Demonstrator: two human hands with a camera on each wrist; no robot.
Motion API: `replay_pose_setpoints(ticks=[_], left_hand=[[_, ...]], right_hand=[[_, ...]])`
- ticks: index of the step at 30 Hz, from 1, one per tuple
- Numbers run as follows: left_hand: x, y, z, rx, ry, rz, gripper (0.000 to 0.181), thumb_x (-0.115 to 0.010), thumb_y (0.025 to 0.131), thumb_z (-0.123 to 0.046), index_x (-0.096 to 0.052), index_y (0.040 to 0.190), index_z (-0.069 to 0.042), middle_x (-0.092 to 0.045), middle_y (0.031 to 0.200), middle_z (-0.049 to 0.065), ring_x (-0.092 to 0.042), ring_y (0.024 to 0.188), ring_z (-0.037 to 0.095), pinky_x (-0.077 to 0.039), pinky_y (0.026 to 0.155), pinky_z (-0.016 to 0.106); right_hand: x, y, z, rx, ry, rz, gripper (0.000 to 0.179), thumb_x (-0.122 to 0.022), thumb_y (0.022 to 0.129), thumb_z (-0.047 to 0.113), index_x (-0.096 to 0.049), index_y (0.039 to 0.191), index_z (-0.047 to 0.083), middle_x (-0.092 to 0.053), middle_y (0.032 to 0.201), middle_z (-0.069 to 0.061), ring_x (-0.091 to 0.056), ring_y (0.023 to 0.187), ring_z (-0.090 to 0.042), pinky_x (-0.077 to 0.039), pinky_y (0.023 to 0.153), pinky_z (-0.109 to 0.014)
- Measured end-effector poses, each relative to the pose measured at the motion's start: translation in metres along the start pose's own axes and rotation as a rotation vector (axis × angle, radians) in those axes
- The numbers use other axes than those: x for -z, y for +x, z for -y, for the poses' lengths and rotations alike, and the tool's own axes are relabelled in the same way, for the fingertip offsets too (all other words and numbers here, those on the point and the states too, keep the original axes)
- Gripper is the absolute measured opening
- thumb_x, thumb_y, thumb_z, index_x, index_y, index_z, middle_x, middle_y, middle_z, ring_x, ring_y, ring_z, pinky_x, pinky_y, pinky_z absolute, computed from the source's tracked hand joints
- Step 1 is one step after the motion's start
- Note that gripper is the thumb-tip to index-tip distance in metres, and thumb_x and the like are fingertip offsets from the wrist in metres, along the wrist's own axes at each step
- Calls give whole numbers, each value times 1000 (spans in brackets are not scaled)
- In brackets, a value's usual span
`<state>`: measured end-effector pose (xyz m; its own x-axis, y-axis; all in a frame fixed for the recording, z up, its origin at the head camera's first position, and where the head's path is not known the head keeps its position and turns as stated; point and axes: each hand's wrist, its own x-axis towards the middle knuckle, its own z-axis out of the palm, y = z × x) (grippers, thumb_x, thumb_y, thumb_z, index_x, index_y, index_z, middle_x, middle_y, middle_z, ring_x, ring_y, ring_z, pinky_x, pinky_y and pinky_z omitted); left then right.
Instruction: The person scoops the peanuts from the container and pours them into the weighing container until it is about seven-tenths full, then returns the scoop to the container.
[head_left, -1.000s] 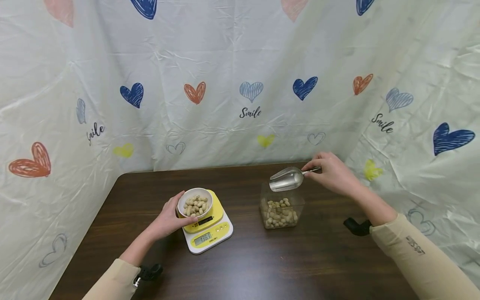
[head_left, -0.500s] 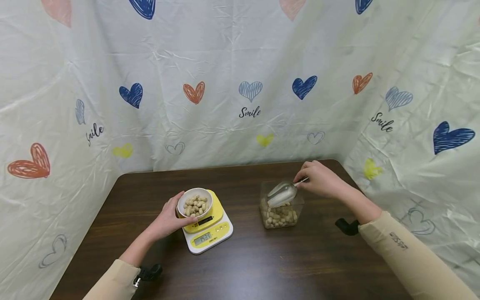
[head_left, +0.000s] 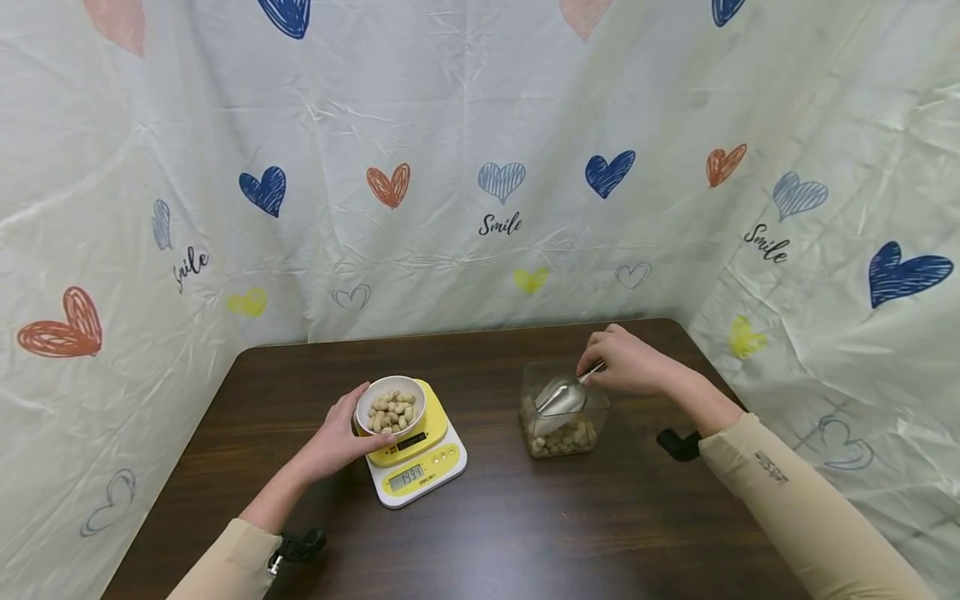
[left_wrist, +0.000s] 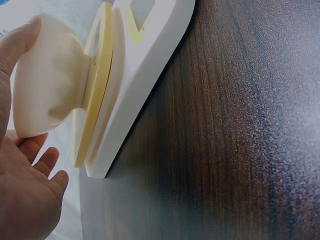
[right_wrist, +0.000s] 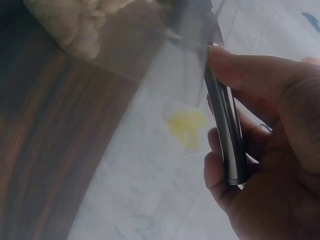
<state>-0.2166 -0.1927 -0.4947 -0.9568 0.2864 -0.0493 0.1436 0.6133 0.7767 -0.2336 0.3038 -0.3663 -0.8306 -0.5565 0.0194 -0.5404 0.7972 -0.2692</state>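
Note:
My left hand (head_left: pixel 342 431) holds a small white bowl (left_wrist: pixel 47 75) between thumb and fingers, one on either side. Pale peanuts (head_left: pixel 392 412) lie in the bowl, which stands on a yellow and white kitchen scale (head_left: pixel 427 469) with lit digits. Over on the right, my right hand (head_left: pixel 628 361) grips the handle of a metal scoop (head_left: pixel 561 398). The scoop tilts down into a clear square container (head_left: pixel 602 414), its front end among the peanuts (head_left: pixel 562 439) there. In the right wrist view the thumb and curled fingers wrap the scoop's handle (right_wrist: pixel 226 125).
The dark wooden table (head_left: pixel 487 533) carries both the scale and the container, with a gap between them. A pale curtain (head_left: pixel 450 250) printed with hearts hangs behind and at both sides. Black wrist mounts (head_left: pixel 298 546) sit on the forearms.
My right hand has moved down and left, lowering the scoop from above the container into its peanuts. The left hand and bowl stay in place, while the scale's digits have changed.

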Motion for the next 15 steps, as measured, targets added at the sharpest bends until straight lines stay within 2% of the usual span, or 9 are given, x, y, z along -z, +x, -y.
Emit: replay_pose_setpoints(ticks=[8, 15], left_hand=[[0, 0, 0, -5, -1, -2, 117, -85, 79, -56, -15, 165, -16, -22, 163, 18, -15, 150, 41, -25, 111, 68], [1, -2, -1, -18, -25, -5, 120, -86, 78, -53, -12, 165, -17, -17, 165, 19, -13, 151, 42, -23, 112, 69]], right_hand=[[-5, -5, -2, -53, 31, -56, 23, -82, 89, 21, -78, 111, 17, -65, 113, -1, -49, 114, -32, -42, 93, -51], [0, -13, -2, -93, 66, -141, 33, -76, 95, 23, -72, 127, 17, -58, 133, -9, -42, 129, -37, -38, 100, -58]])
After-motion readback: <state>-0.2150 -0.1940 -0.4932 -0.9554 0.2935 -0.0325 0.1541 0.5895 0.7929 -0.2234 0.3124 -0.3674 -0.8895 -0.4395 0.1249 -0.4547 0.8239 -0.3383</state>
